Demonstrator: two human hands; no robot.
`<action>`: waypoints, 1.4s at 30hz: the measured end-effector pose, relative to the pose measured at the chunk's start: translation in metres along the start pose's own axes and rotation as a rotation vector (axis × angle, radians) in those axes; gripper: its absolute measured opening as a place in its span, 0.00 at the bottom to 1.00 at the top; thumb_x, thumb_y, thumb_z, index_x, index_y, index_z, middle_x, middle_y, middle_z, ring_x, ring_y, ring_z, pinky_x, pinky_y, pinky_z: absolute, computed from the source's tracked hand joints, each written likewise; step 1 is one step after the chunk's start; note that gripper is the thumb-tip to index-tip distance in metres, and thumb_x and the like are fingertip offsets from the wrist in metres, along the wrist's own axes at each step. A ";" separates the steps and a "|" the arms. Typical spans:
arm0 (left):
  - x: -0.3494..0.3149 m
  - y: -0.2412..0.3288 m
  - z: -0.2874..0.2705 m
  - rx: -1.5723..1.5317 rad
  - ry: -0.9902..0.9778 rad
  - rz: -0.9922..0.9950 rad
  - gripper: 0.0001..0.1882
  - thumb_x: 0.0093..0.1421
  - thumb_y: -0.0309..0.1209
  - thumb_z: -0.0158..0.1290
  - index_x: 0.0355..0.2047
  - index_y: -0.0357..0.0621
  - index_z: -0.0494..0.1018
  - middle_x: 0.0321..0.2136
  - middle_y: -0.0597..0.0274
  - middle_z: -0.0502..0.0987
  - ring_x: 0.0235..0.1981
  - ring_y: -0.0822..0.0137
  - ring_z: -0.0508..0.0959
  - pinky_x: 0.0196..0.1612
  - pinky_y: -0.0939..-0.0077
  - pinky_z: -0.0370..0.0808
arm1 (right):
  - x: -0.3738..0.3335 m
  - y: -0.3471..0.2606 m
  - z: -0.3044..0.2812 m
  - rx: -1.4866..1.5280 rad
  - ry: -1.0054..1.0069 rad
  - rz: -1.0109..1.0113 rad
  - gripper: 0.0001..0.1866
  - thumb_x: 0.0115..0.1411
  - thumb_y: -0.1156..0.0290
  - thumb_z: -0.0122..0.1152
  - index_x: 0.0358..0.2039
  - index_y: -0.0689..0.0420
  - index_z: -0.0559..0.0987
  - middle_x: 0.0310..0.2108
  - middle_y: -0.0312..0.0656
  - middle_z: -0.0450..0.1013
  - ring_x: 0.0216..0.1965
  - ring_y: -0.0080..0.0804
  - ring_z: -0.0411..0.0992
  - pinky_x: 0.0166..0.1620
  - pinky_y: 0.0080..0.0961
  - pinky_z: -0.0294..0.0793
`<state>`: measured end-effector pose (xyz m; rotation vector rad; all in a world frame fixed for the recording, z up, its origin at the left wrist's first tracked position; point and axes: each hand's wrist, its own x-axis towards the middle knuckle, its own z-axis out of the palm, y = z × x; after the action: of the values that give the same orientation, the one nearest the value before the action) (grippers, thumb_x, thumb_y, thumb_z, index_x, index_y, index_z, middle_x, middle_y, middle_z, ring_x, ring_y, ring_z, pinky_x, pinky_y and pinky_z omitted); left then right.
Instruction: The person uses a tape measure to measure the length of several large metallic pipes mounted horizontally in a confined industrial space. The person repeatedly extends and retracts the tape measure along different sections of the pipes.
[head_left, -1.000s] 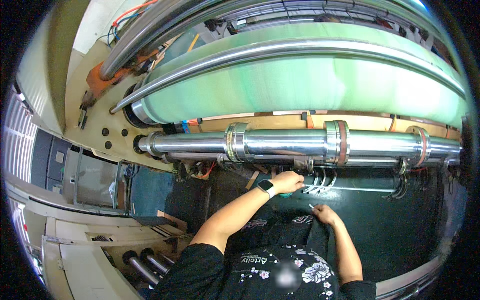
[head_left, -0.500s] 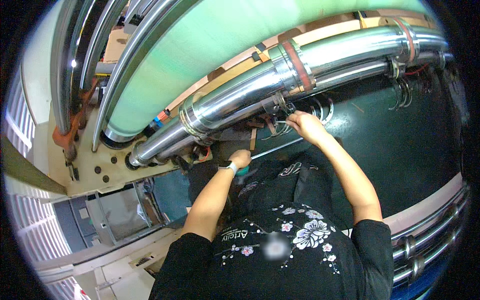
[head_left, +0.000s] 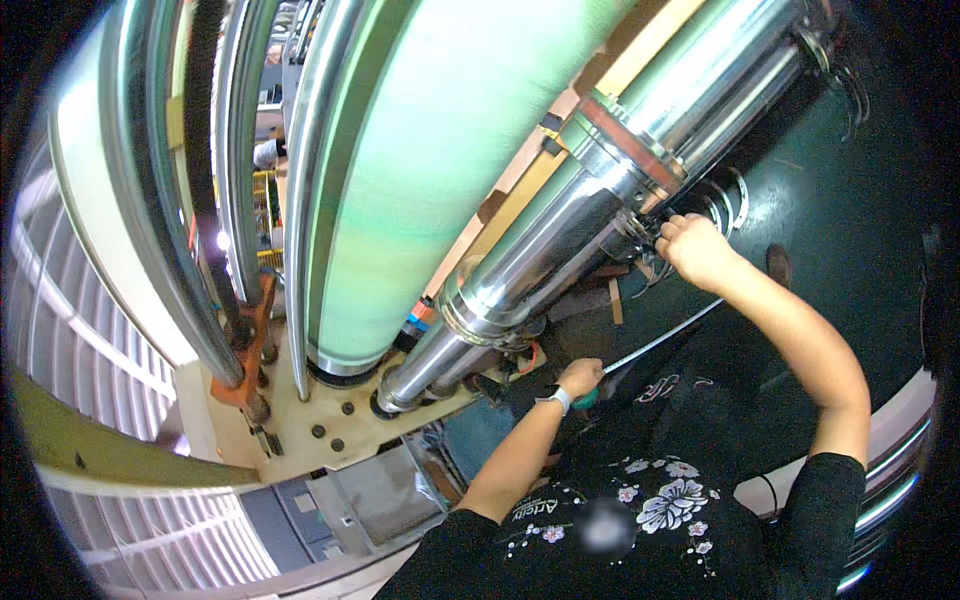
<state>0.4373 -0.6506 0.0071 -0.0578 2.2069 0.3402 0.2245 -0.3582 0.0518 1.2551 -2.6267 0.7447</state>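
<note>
My left hand (head_left: 580,378) is closed on a green tape measure (head_left: 585,400), partly hidden under the fingers. Its thin pale blade (head_left: 660,337) stretches up to the right, and the far end passes behind my right forearm. My right hand (head_left: 692,245) is closed with the fingers pinched beside a small metal bracket (head_left: 640,228) under the chrome roller (head_left: 560,235). Whatever those fingertips grip is too small to make out. Curved pale rings (head_left: 738,200) hang just past this hand.
A red-banded collar (head_left: 630,145) circles the chrome roller. Behind it runs a large pale green cylinder (head_left: 430,180), with a wooden beam (head_left: 500,200) between them. Upright metal rails and an orange bracket (head_left: 243,345) stand at left. Dark green floor (head_left: 840,250) lies to the right.
The view has turned and shifted, so the machine appears more tilted and both hands sit farther right in the picture. Each hand keeps about the same place on the machine and the same closed grip.
</note>
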 end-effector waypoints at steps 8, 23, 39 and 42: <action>0.012 0.008 -0.008 -0.019 -0.067 0.008 0.09 0.52 0.32 0.46 0.25 0.37 0.66 0.22 0.45 0.69 0.28 0.46 0.69 0.31 0.56 0.64 | 0.003 -0.008 -0.013 -0.010 0.160 -0.058 0.06 0.39 0.67 0.49 0.12 0.53 0.69 0.18 0.35 0.64 0.28 0.30 0.65 0.31 0.26 0.64; 0.005 -0.062 0.014 0.012 0.025 0.040 0.10 0.50 0.36 0.48 0.23 0.41 0.68 0.22 0.50 0.72 0.26 0.49 0.72 0.29 0.58 0.67 | -0.001 -0.010 -0.015 -0.067 0.008 -0.024 0.04 0.40 0.69 0.49 0.14 0.54 0.70 0.20 0.36 0.64 0.28 0.31 0.65 0.33 0.26 0.63; 0.010 -0.051 0.005 -0.102 -0.097 -0.036 0.09 0.51 0.32 0.46 0.25 0.39 0.69 0.24 0.46 0.71 0.28 0.48 0.70 0.31 0.58 0.65 | 0.009 -0.012 -0.018 -0.095 -0.050 -0.052 0.05 0.41 0.69 0.49 0.15 0.54 0.72 0.19 0.35 0.66 0.28 0.30 0.67 0.33 0.25 0.65; 0.009 -0.044 -0.002 -0.095 -0.105 -0.058 0.09 0.51 0.33 0.46 0.25 0.39 0.69 0.24 0.47 0.71 0.28 0.48 0.70 0.31 0.59 0.65 | 0.015 -0.015 -0.018 -0.118 -0.057 -0.043 0.05 0.42 0.69 0.49 0.15 0.53 0.73 0.20 0.35 0.68 0.29 0.30 0.68 0.34 0.25 0.65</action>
<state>0.4376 -0.6926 -0.0085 -0.1517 2.0800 0.4065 0.2245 -0.3681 0.0777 1.3132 -2.6356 0.5464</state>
